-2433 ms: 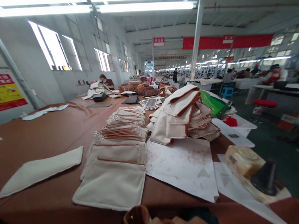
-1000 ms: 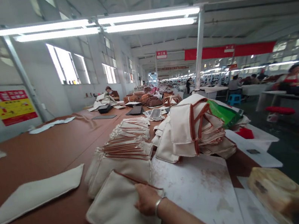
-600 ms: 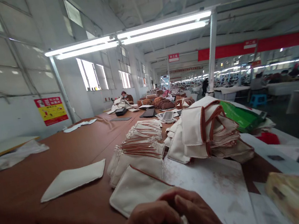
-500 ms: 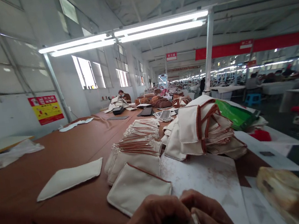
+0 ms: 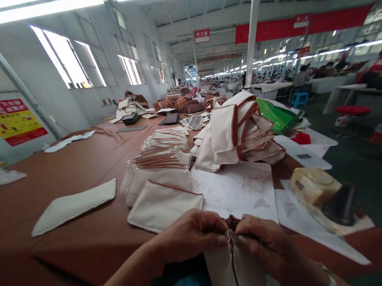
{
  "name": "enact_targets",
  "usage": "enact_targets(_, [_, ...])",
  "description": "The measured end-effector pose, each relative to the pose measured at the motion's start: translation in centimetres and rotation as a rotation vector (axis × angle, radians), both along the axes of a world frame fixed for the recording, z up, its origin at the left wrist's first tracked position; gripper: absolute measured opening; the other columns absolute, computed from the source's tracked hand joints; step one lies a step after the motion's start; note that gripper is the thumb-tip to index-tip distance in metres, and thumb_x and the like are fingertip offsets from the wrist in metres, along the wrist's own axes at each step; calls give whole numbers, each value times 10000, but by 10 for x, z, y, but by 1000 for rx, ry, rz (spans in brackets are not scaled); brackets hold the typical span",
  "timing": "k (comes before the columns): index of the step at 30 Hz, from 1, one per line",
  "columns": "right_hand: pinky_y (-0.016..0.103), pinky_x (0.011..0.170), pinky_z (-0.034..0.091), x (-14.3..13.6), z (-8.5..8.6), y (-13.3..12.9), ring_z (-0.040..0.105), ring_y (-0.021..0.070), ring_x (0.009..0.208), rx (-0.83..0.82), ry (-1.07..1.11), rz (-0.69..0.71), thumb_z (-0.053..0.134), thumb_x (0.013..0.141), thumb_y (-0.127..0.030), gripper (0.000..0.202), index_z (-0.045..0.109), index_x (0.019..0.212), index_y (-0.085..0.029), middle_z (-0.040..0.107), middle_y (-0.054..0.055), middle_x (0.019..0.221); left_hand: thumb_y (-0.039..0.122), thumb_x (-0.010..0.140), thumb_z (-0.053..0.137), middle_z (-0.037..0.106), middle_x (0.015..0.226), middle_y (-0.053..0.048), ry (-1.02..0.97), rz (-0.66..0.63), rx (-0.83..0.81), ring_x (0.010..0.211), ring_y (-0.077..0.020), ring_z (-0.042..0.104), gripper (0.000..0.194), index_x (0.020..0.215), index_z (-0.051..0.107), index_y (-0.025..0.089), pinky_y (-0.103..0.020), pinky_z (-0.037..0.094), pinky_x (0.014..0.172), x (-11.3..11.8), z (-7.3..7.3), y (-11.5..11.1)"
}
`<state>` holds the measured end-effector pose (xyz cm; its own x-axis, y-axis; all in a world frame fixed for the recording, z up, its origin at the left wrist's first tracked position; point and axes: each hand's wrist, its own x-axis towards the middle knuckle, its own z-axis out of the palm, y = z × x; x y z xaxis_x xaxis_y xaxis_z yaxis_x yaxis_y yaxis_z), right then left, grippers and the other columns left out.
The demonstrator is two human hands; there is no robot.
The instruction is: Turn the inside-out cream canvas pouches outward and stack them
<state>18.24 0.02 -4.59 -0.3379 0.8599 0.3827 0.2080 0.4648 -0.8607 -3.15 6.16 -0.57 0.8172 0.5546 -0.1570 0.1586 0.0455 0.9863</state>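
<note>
A cream fabric piece (image 5: 222, 274) with a brown-edged seam down its middle hangs over my lap at the table's near edge. My left hand (image 5: 194, 230) pinches its top on the left of the seam. On the other side, my right hand (image 5: 266, 242) grips the same top edge, thumb near the seam. Some brown material shows between the fingertips. Just beyond my left hand lies a flat cream piece with brown edging (image 5: 164, 203), leaning on a row of similar stacked pieces (image 5: 155, 173).
A tall heap of cream, brown-edged pieces (image 5: 225, 130) stands on a white board (image 5: 236, 194). A single cream piece (image 5: 75, 206) lies left on the brown table cover (image 5: 81, 166). To the right are a yellowish block (image 5: 313, 183) and a dark object (image 5: 340, 206).
The view has tilted down, showing more of my forearms and lap. My hands have moved slightly apart, and the held piece now hangs with its seam facing me.
</note>
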Motion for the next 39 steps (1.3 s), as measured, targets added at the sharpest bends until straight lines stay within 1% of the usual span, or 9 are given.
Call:
enact_targets(8, [319,692,420,0,-18,-15,541,210,800,348,-381,-41,398,958,-106,168,528,1031,-184,592,87,880,356,947,497,490,735,18,195,15,353,696,-105,404,299,863,658,119,-194,338,632,9,10,-29])
enact_targets(11, [330,675,401,-4,-18,-21,531,213,761,366,-393,-86,407,930,-94,153,526,971,-179,582,82,831,332,956,458,492,747,21,188,32,300,689,-103,407,282,876,635,127,-192,332,614,8,3,-35])
enact_targets(15, [299,631,370,-9,-11,-25,489,172,683,-48,-117,-68,418,921,-169,154,543,833,-183,537,32,751,301,952,437,435,708,36,186,20,241,642,-92,367,251,870,607,134,-189,301,563,1,-3,-39])
enact_targets(18, [252,531,293,-14,-8,-27,351,129,583,-504,256,32,461,894,-267,184,515,739,-187,418,-23,644,290,960,427,421,701,43,251,-34,351,633,-85,364,249,815,566,144,-185,297,558,-2,2,-43])
enact_targets(21, [244,481,190,-20,-7,-30,208,110,534,-725,521,73,535,850,-323,209,466,698,-197,306,-59,593,265,965,414,427,693,43,278,-42,453,630,-84,367,266,754,527,150,-184,307,566,-1,6,-46])
enact_targets(28, [242,476,242,-17,-8,-35,300,119,528,-747,523,-33,557,884,-415,273,549,727,-192,414,-26,602,216,948,450,601,860,-18,116,159,455,760,-112,519,188,951,622,141,-191,404,684,-6,-2,-49])
enact_targets(31, [236,478,257,-11,-14,-34,342,114,527,-784,539,-12,604,843,-414,251,613,773,-173,463,-15,610,128,851,545,577,837,-20,71,206,646,716,-104,499,45,858,588,141,-191,390,637,-6,-6,-50])
enact_targets(35, [224,498,276,-6,-21,-34,419,108,533,-898,641,91,694,748,-321,205,689,853,-145,573,16,651,48,822,504,582,871,-52,59,215,953,740,-114,538,132,836,603,135,-202,406,636,0,-17,-51])
enact_targets(39, [227,510,296,-4,-25,-33,444,114,547,-905,663,66,715,772,-331,208,729,867,-146,588,25,656,84,882,484,605,851,-49,169,189,1160,726,-129,567,163,895,634,145,-223,413,610,6,-25,-51])
